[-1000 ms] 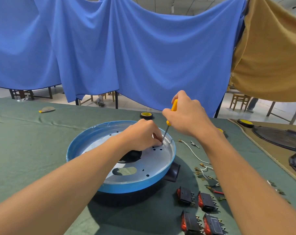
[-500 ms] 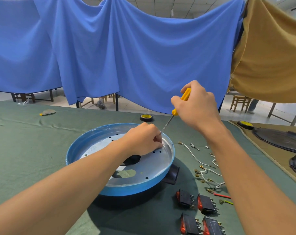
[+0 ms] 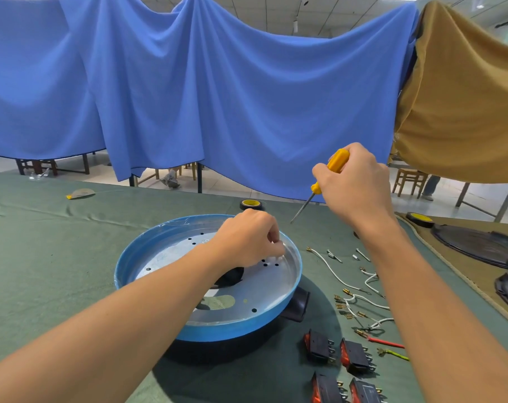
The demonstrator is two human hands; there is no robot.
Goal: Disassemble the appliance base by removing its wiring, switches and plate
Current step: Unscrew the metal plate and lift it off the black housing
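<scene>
The round blue appliance base (image 3: pixel 124 274) lies on the green cloth with its perforated silver plate (image 3: pixel 264 298) facing up. My left hand (image 3: pixel 247 237) hovers over the plate's far right side. Its fingertips are curled and pinch a tiny piece, seemingly a screw, right at the plate by a cluster of holes. My right hand (image 3: pixel 354 181) grips a yellow-handled screwdriver (image 3: pixel 335 162), raised above the table to the right of the base, tip pointing down-left and clear of the rim. Several black-and-red switches (image 3: pixel 319 346) and loose white, red and green wires (image 3: pixel 351 298) lie right of the base.
A black tape roll with a yellow core (image 3: pixel 250 203) sits behind the base, another (image 3: pixel 420 219) at the right. Black round covers (image 3: pixel 479 245) lie on the tan mat at far right. Small metal bits (image 3: pixel 334 255) are scattered by the wires. Blue and tan cloths hang behind.
My right hand lifted the screwdriver out of the plate and up to the right. My left hand stayed on the plate, its fingertips closing on the small piece.
</scene>
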